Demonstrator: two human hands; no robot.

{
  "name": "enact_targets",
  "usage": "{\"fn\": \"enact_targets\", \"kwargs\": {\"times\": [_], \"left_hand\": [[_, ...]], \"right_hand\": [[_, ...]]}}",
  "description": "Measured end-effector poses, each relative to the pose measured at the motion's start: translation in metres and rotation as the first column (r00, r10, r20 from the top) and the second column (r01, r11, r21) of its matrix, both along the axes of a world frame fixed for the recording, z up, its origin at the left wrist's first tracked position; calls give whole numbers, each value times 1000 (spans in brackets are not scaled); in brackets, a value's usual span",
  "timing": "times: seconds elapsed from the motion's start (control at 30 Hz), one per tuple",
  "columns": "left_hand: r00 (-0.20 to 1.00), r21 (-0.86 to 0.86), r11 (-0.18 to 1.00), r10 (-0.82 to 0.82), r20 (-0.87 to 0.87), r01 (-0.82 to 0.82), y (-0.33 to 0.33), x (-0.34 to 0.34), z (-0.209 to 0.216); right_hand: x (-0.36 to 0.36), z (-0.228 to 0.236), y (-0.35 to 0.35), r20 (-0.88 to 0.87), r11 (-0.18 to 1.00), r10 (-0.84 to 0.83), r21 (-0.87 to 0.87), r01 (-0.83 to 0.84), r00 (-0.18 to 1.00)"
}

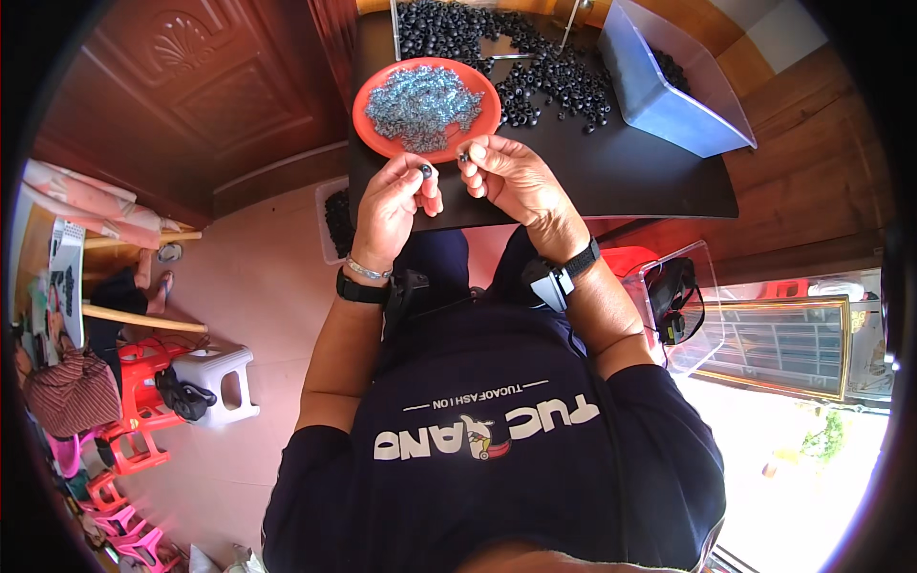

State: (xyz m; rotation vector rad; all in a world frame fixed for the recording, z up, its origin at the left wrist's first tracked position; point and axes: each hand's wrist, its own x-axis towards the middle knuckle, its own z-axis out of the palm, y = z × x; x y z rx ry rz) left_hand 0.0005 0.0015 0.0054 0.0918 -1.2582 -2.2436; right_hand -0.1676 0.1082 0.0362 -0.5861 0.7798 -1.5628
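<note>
My left hand pinches a small round black part between thumb and fingers, just in front of the table's near edge. Close to its right, the fingertips of my right hand are closed on a tiny dark piece, too small to make out. The two hands are a little apart. Just beyond them sits an orange-red plate heaped with small shiny silvery metal pieces. Behind and right of the plate, many loose black parts of the same kind are spread on the dark table.
A bluish plastic bin with black parts lies at the table's right. Below the table's left side is a clear tub of black pieces. A transparent box stands by my right arm. Stools and another person's feet are at left.
</note>
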Motion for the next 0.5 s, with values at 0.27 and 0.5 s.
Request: {"fn": "enact_targets", "kwargs": {"times": [0.27,0.5], "left_hand": [[999,-35,999,28,30,-27,3,0,2],[999,-57,998,20,34,-18,4,-1,-1]], "right_hand": [[15,1,-4,-124,996,-57,67,66,991],[23,6,-6,-166,994,-55,84,69,985]]}}
